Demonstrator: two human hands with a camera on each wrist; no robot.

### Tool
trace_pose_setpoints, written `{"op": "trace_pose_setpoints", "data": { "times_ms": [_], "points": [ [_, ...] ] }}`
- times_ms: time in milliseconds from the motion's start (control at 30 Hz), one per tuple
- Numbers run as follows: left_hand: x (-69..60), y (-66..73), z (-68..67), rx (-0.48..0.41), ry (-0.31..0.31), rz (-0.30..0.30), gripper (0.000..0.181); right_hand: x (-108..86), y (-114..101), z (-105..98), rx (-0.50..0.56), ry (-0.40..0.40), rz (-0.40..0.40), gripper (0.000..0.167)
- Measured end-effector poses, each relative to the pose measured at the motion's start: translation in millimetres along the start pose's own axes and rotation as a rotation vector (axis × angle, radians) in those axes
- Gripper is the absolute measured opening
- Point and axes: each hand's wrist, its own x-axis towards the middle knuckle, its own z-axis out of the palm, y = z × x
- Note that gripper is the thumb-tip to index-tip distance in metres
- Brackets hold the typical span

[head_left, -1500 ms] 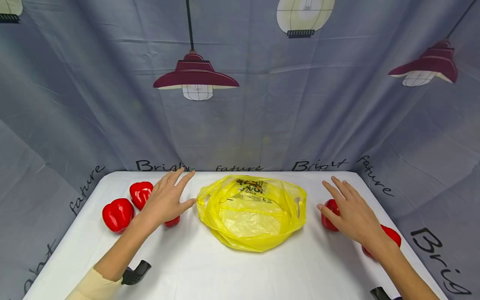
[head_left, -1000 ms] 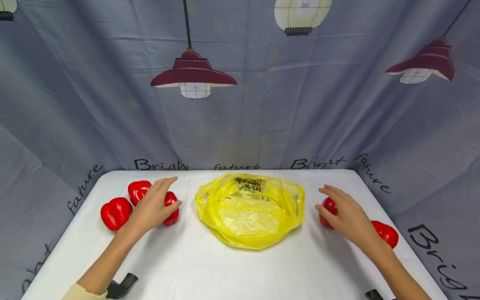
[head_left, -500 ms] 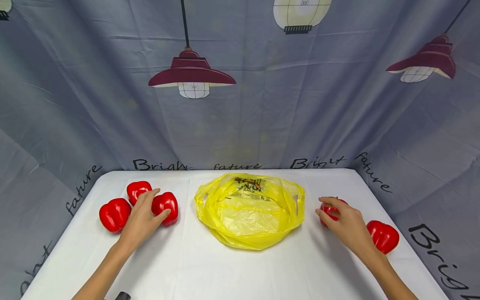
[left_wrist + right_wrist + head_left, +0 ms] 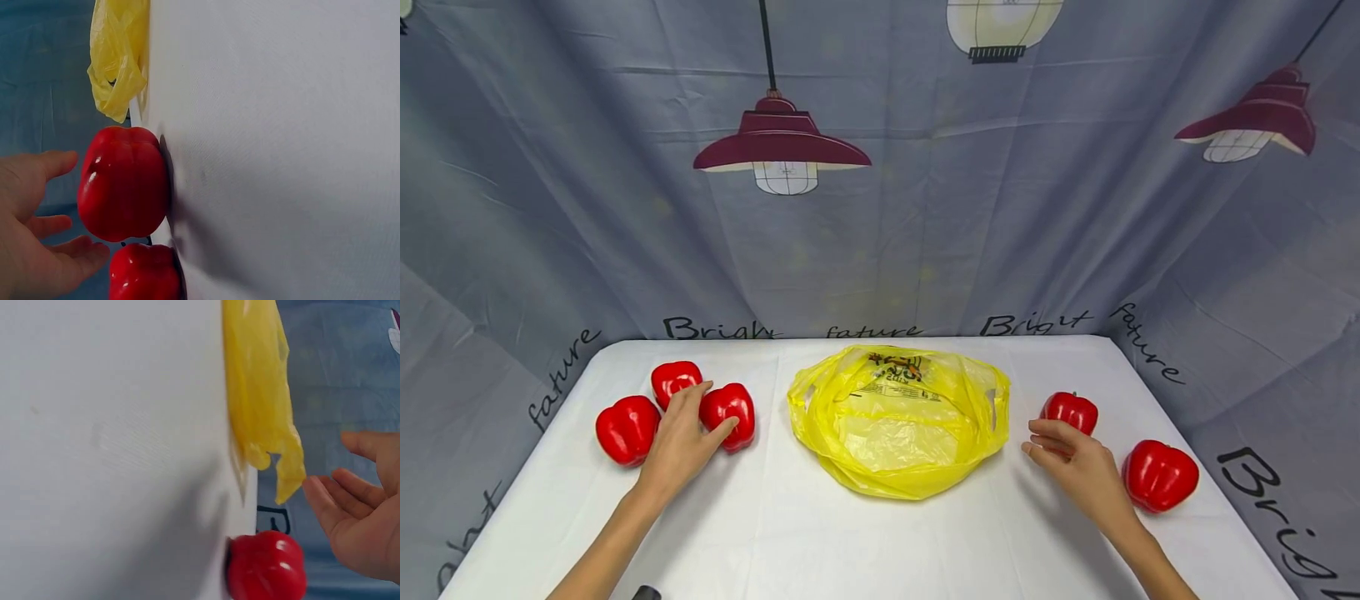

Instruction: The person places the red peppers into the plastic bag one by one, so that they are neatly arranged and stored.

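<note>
The left hand [image 4: 681, 443] is low over the white surface [image 4: 865, 550]. Its fingers are let go and spread apart, with the thumb out to the side. The nearest red pepper [image 4: 730, 417] is just past the thumb, at 2 o'clock from the hand. I can't tell if the thumb touches it. A back pepper [image 4: 672, 377] sits at 12 o'clock from that hand, close to the fingertips. A side pepper [image 4: 627, 431] is between 9 and 10 o'clock, just beside the hand.

The right hand [image 4: 1081, 482] has loose, softly bent fingers that grip nothing. A small pepper [image 4: 1072, 410] stands at 2 o'clock from those fingertips, partly hidden behind them. I can't tell if they touch. A big pepper [image 4: 1161, 476] is at 3 o'clock from the right hand, a little way off.

A crinkly yellow bag [image 4: 898, 425] lies between the hands, at 9 o'clock from the right fingertips and 3 o'clock from the left hand.
</note>
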Motion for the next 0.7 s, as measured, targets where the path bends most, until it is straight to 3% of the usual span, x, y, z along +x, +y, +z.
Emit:
{"op": "trace_pose_setpoints", "data": {
  "times_ms": [333,700],
  "points": [
    [-1.9,-2.5,0.9,0.005,-0.015,-0.015,0.072,-7.8,7.3,11.8,0.249,-0.109,0.171,0.050],
    [-1.8,-2.8,2.6,0.007,-0.046,-0.039,0.071,-6.1,10.4,24.8,0.322,-0.166,0.294,0.052]
  ]
}}
